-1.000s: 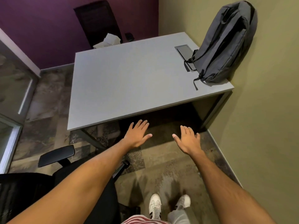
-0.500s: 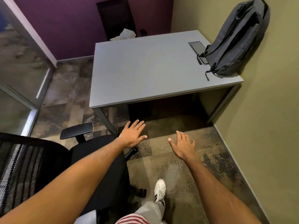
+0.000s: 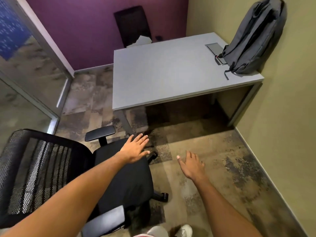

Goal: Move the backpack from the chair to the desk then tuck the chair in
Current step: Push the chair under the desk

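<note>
The grey backpack (image 3: 256,36) stands upright on the right end of the grey desk (image 3: 164,71), leaning against the olive wall. A black office chair (image 3: 71,171) with a mesh back and two armrests stands at the lower left, well short of the desk and with its seat empty. My left hand (image 3: 135,148) hovers flat over the front of the seat, fingers spread, holding nothing. My right hand (image 3: 191,165) hangs open over the carpet to the right of the chair.
A second dark chair (image 3: 133,26) stands beyond the desk by the purple wall, with white paper (image 3: 142,40) near it. Glass partitions (image 3: 29,65) line the left side. The olive wall (image 3: 282,134) closes the right. Patterned carpet lies between chair and desk.
The view has swung left and back, so the chair now fills the lower left and the desk sits farther off. Both hands have dropped lower, the left now over the seat.
</note>
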